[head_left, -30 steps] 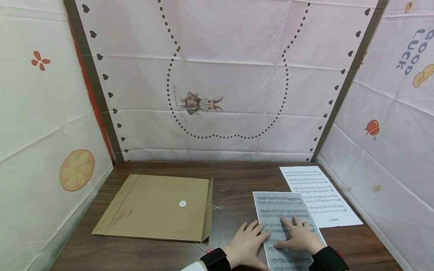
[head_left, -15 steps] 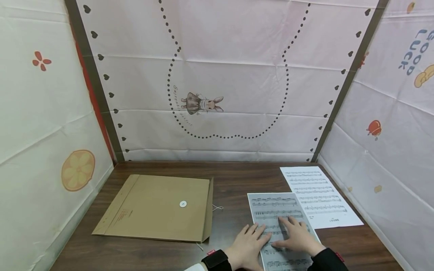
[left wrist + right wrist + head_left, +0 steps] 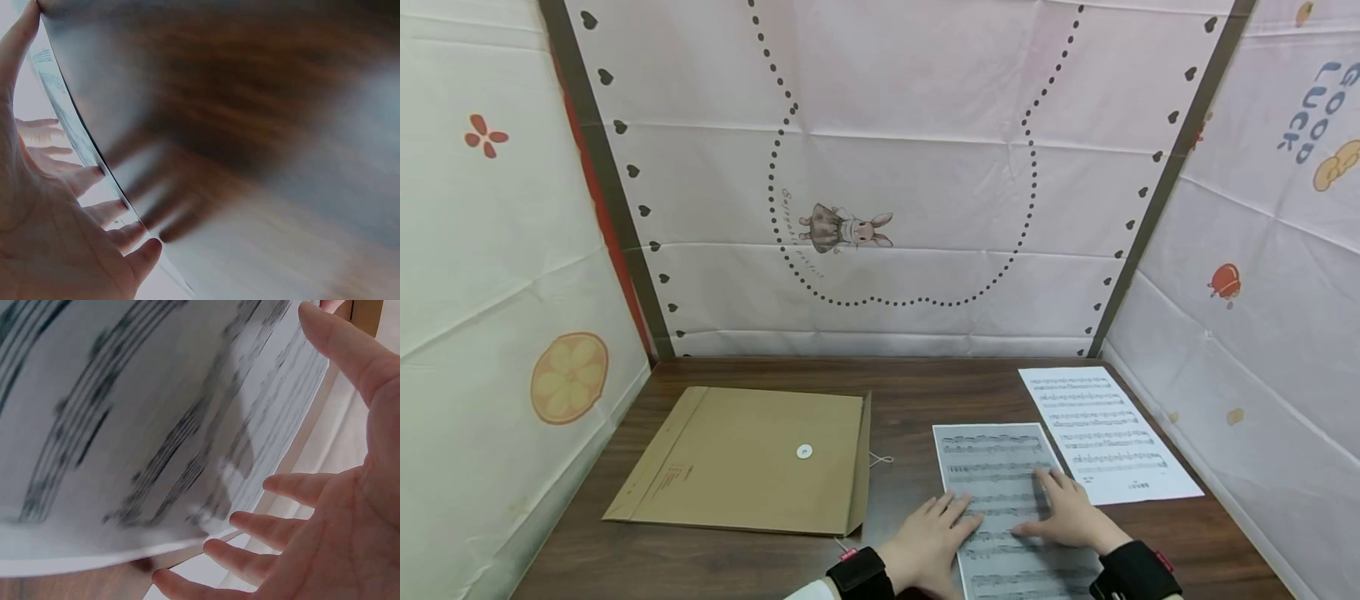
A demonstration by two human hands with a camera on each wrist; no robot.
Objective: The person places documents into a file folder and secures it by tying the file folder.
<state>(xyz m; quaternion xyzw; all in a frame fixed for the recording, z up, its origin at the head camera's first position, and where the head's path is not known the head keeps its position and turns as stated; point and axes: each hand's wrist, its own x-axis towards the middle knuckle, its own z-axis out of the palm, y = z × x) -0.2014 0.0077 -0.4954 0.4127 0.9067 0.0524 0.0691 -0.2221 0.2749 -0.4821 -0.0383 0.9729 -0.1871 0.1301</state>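
A sheet of music [image 3: 1000, 467] lies in shade at the front right of the table in the head view. My left hand [image 3: 927, 542] rests along its left edge with the fingers spread; in the left wrist view the fingertips [image 3: 128, 234] meet that edge. On the right side of the sheet is my right hand [image 3: 1067, 518], thumb and fingers extended and apart. The right wrist view shows printed staves [image 3: 175, 444] close beside the right fingers [image 3: 250, 559]. Part of the sheet's near right side is hidden under the right hand and wristband.
A second sheet of music [image 3: 1105, 433] lies beyond, near the right wall. To the left is a brown cardboard document envelope [image 3: 745, 462] with a white button [image 3: 804, 451] and a loose string [image 3: 882, 459]. Printed cloth walls [image 3: 895, 183] surround the wooden table [image 3: 940, 387].
The nearer sheet has slid left and now barely meets or clears the far sheet it overlapped. My left hand has shifted left with it; the right hand now lies nearer its right edge.
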